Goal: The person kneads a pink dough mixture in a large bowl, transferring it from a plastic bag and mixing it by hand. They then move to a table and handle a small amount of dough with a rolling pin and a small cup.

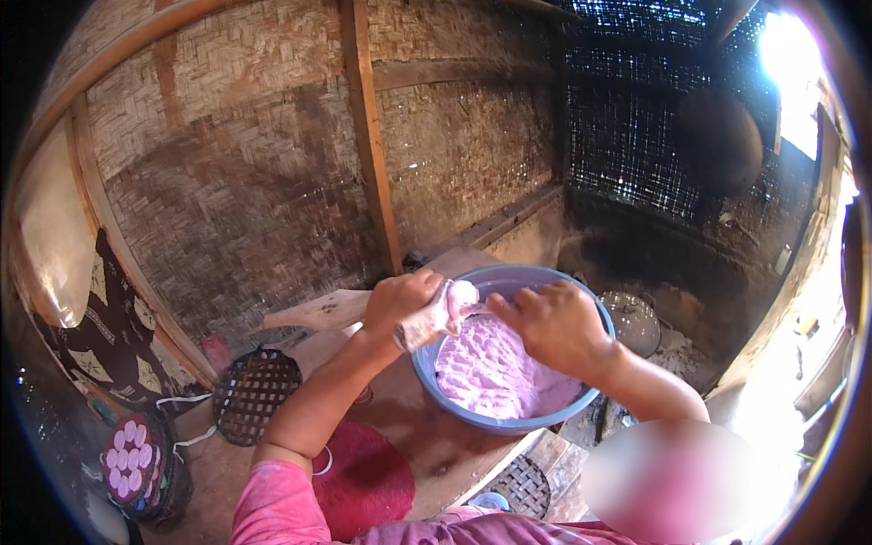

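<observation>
A blue plastic basin [545,420] sits on a wooden table [436,445], filled with pale purple dough or batter [495,372]. My left hand [400,300] grips a wooden paddle [318,312] coated with the purple mix, held over the basin's left rim. My right hand [554,322] is over the basin, its fingers touching the coated end of the paddle [445,313], wiping the mix.
A red round mat [363,477] lies on the table near me. A dark woven basket tray [254,392] leans at the left, a patterned bag [132,468] below it. A glass lid [631,318] sits behind the basin. Woven bamboo walls [272,163] surround.
</observation>
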